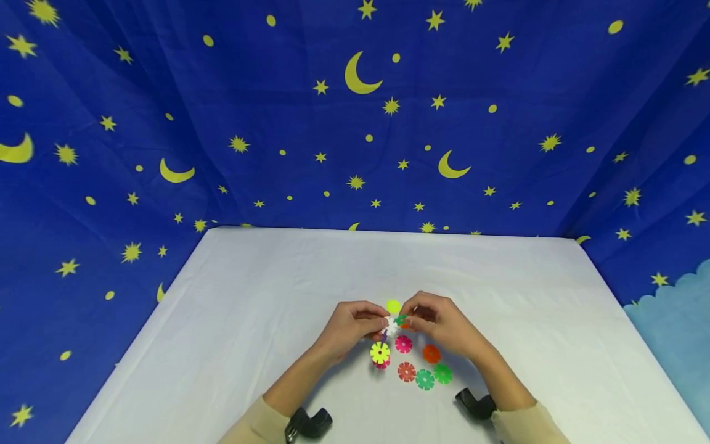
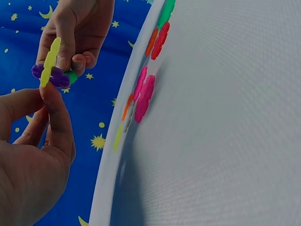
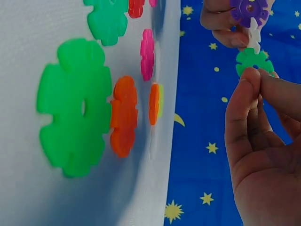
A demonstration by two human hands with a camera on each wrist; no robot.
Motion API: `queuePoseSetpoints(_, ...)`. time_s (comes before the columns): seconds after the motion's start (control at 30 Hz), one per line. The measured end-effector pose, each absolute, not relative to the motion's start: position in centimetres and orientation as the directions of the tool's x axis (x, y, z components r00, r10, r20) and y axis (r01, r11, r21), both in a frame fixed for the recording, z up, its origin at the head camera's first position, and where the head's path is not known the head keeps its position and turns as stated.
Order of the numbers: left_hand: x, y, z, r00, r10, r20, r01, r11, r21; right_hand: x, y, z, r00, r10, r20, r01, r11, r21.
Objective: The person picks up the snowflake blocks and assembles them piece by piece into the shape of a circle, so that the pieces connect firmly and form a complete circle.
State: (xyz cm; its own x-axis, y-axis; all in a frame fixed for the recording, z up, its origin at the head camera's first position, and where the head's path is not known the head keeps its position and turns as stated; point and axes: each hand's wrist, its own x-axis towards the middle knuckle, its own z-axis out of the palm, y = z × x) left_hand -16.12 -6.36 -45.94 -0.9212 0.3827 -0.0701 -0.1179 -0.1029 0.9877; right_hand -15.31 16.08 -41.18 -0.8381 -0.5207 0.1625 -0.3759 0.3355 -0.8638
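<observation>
Above the table, both hands hold a small chain of notched plastic discs. My left hand pinches the chain near its yellow disc and purple disc; which disc its fingertips grip is partly hidden. Between the hands, a white disc stands edge-on, its end meeting a green disc. My right hand pinches that green disc between thumb and fingertip. In the head view the yellow disc hangs at the chain's near end, over a pink one.
Loose discs lie on the white table near the hands: a pink disc, orange disc, red disc, teal disc, green disc and yellow disc. Black wrist mounts sit by the forearms. Blue curtain surrounds the table.
</observation>
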Motion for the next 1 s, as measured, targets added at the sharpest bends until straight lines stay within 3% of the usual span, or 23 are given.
queuePoseSetpoints(0.6, -15.8, -5.9, -46.0, -0.933, 0.341, -0.114, -0.113, 0.021, 0.993, -14.7, 15.0, -41.3, -0.823, -0.517, 0.236, -0.465, 0.375, -0.802)
queuePoseSetpoints(1.0, -15.8, -5.9, -45.8, -0.929, 0.346, -0.129, -0.137, 0.000, 0.991, -16.1, 15.5, -44.7, -0.852, -0.478, 0.214, -0.430, 0.407, -0.806)
